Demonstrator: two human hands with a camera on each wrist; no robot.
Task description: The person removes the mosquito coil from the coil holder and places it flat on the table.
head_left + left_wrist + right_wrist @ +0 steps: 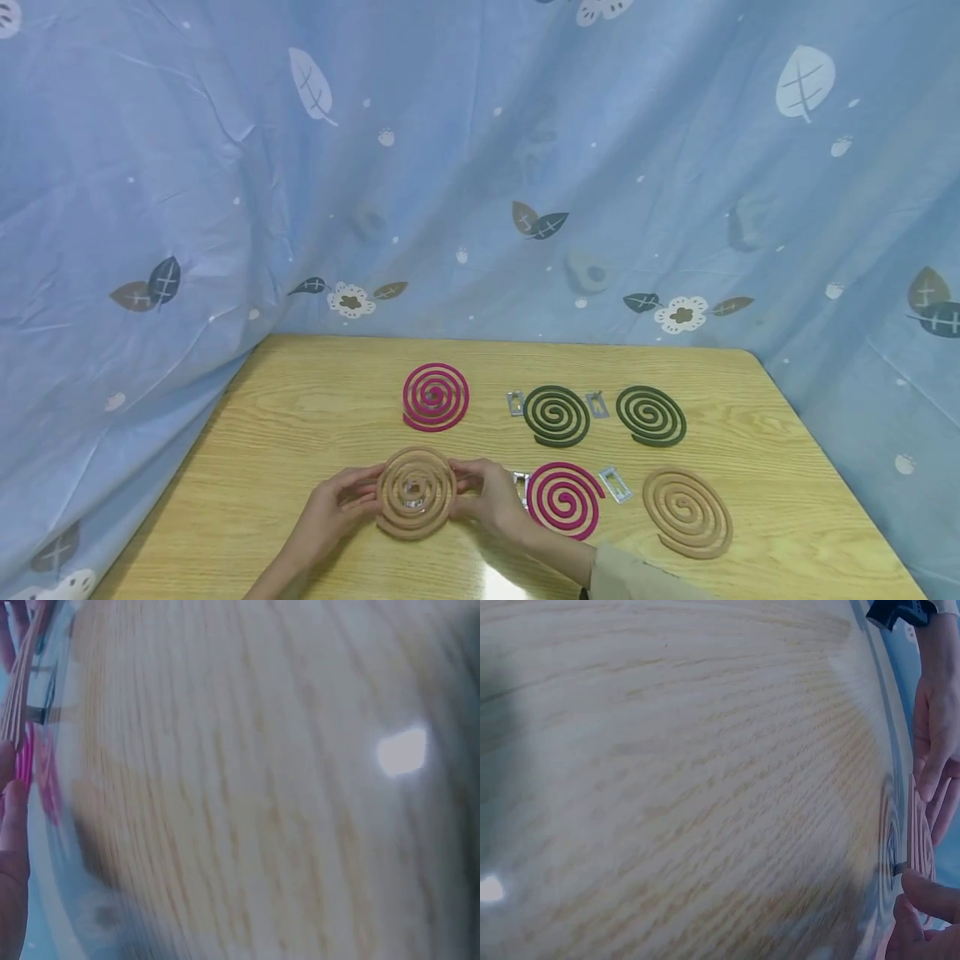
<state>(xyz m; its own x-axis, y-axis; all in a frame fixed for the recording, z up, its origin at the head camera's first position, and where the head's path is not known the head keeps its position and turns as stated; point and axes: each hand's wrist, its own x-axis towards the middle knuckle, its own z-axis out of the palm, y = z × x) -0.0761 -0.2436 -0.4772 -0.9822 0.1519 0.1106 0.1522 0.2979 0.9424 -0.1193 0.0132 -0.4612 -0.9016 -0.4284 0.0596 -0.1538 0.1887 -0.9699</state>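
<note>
Both hands grip a tan mosquito coil (411, 464) by its opposite edges, near the front left of the table. My left hand (333, 508) pinches its left edge, thumb nearer me. On the right edge, my right hand (491, 504) holds it the same way. A small metal coil stand (415, 503) shows through the gaps beneath the spiral. Seen edge-on in the right wrist view, the coil (921, 840) sits a little above the tabletop. The left wrist view catches the coil (21, 690) only at its border.
Behind lies a magenta coil (436, 375) over a stand. To the right are two green coils (557, 406) (651, 414), another magenta coil (564, 502) and another tan coil (686, 510). Several metal stands (515, 403) lie among them. A blue curtain (465, 167) hangs behind the table.
</note>
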